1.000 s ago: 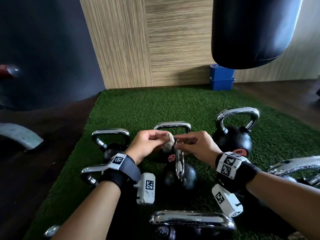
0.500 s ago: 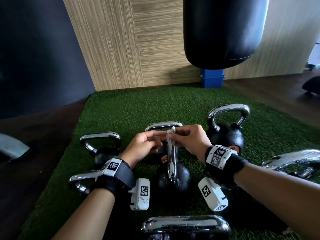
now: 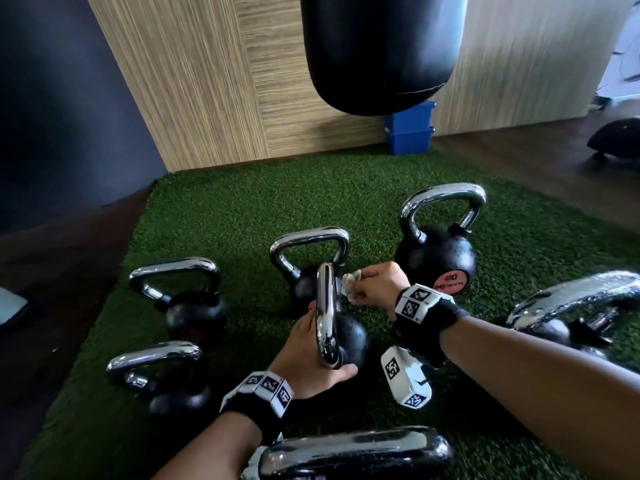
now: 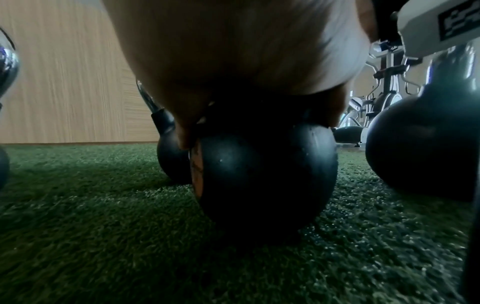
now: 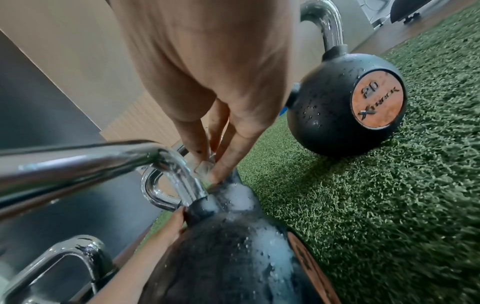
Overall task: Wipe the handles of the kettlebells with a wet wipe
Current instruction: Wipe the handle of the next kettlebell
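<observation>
A black kettlebell (image 3: 351,336) stands mid-mat on the green turf, its chrome handle (image 3: 325,306) edge-on to me. My left hand (image 3: 308,351) grips it at the near foot of the handle, thumb under the chrome. In the left wrist view the palm (image 4: 233,51) fills the top above the kettlebell's round body (image 4: 265,174). My right hand (image 3: 356,289) pinches a crumpled white wet wipe (image 3: 349,285) against the right side of the handle's far end. The right wrist view shows that hand's fingertips (image 5: 215,174) holding the wipe (image 5: 203,167) just beside the wet chrome.
Several more chrome-handled kettlebells ring the middle one: one behind (image 3: 310,242), a 20 one (image 3: 436,258) at right, two at left (image 3: 176,275), one at the bottom edge (image 3: 353,448). A black punching bag (image 3: 377,46) hangs ahead over a blue box (image 3: 410,133).
The wipe has gone from my left hand to my right. My left hand dropped from the handle's far end to its near foot; my head turned slightly.
</observation>
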